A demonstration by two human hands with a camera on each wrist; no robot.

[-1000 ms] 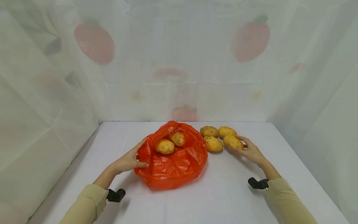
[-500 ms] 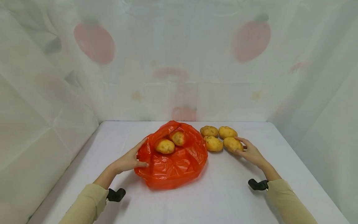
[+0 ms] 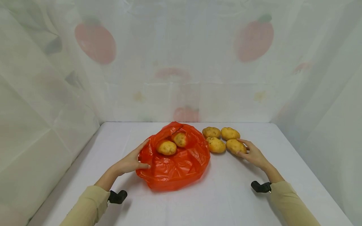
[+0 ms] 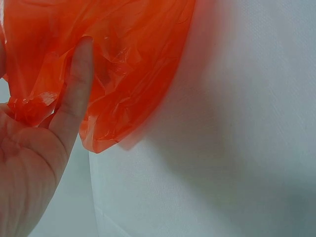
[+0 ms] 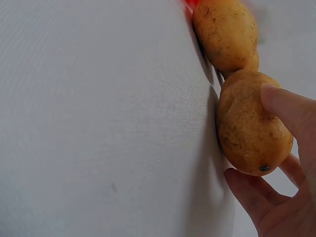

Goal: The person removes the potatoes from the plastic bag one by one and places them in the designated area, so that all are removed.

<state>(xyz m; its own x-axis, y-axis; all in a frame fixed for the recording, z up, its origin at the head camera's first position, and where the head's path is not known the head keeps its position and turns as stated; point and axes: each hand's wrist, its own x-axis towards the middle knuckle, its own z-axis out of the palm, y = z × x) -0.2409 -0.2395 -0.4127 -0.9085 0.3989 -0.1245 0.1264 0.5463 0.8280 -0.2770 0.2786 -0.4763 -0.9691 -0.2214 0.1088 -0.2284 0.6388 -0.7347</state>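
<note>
A red plastic bag [image 3: 181, 169] lies with its mouth facing up, two potatoes visible inside, one a potato [image 3: 167, 147] near the left rim. My left hand [image 3: 130, 161] grips the bag's left edge, thumb in front and fingers behind the film. In the left wrist view the thumb [image 4: 76, 89] lies along the red film. On the right, my right hand [image 3: 254, 155] holds the nearest potato [image 3: 235, 147] of a small group, thumb on one side and fingers round the far side. The right wrist view shows this potato [image 5: 252, 128] low over the white cloth.
Other potatoes lie close beside the held one: a potato [image 3: 216, 145] against the bag's right side, a potato [image 3: 211, 132] behind it and a potato [image 3: 230, 133] at the back right. White cloth covers the table [image 3: 215, 201], with pale printed curtains [image 3: 181, 56] around it.
Almost nothing differs. The potato under my right hand has shifted very slightly; the left hand and the bag stay where they were.
</note>
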